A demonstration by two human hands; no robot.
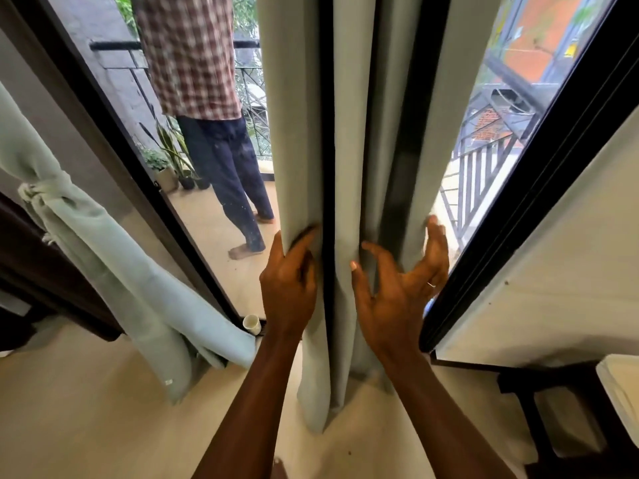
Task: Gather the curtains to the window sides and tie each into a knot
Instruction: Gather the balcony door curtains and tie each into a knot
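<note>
A pale green curtain [349,140] hangs in loose folds straight down in front of the glass door, reaching the floor. My left hand [288,285] grips its left fold, fingers curled round the edge. My right hand [403,281] is spread wide across the right folds, thumb on a middle fold and fingers reaching the curtain's right edge. A second pale green curtain [86,236] hangs at the far left, gathered and tied with a knot [34,195].
A person in a checked shirt and dark trousers [221,157] stands on the balcony outside the glass. Potted plants [173,167] stand there too. A small white cup [252,324] sits at the door track. Dark furniture [560,409] is at the lower right.
</note>
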